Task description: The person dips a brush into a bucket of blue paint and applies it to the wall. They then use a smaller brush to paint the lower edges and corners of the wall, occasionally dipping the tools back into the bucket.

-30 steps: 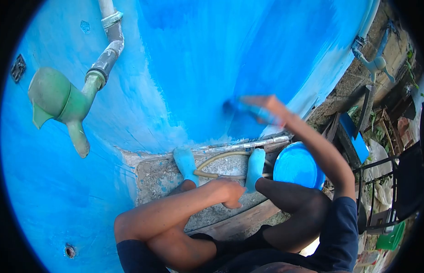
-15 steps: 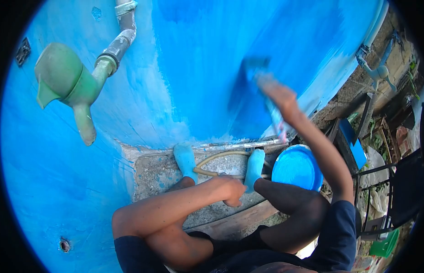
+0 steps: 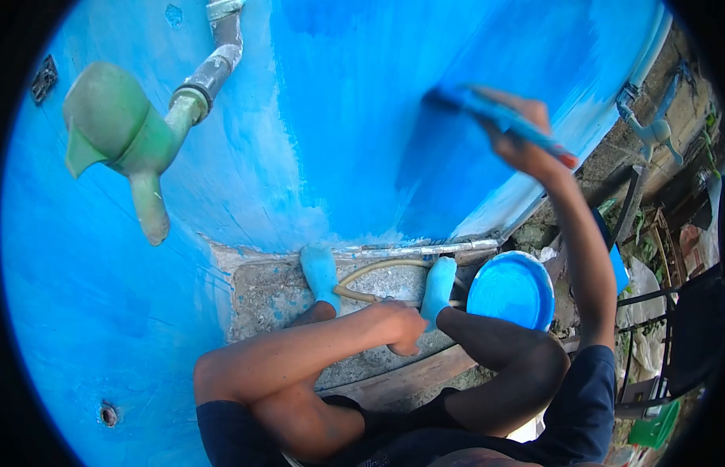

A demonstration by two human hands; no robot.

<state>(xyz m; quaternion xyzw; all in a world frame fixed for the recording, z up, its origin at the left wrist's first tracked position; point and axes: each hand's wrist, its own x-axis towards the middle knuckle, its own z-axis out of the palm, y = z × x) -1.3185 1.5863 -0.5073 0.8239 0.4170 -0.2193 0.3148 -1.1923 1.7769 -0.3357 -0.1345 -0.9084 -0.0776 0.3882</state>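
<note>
My right hand [image 3: 526, 132] is closed around the handle of a paintbrush [image 3: 506, 121], which has a blue handle with a reddish end. Its dark bristle end, blurred by motion, is at the blue-painted wall [image 3: 355, 117]. A darker, fresher blue surrounds the brush; paler streaks lie to the left. Below the right forearm stands a round bucket [image 3: 510, 292] of bright blue paint. My left hand [image 3: 401, 325] hangs in a loose fist in front of the knees, with nothing showing in it. Just beyond it a beige hose [image 3: 378, 272] loops between my feet.
A green and grey fixture [image 3: 117, 121] on a grey pipe [image 3: 214, 66] juts out at the left. My feet in light-blue socks [image 3: 320, 272] stand on a concrete ledge [image 3: 261, 288]. At the right are a dark chair [image 3: 693, 327], a green container [image 3: 654, 426] and clutter.
My right hand has moved right and slightly up, and the paintbrush has swung from steep to a slant, its handle end now pointing lower right. My left hand has hardly moved.
</note>
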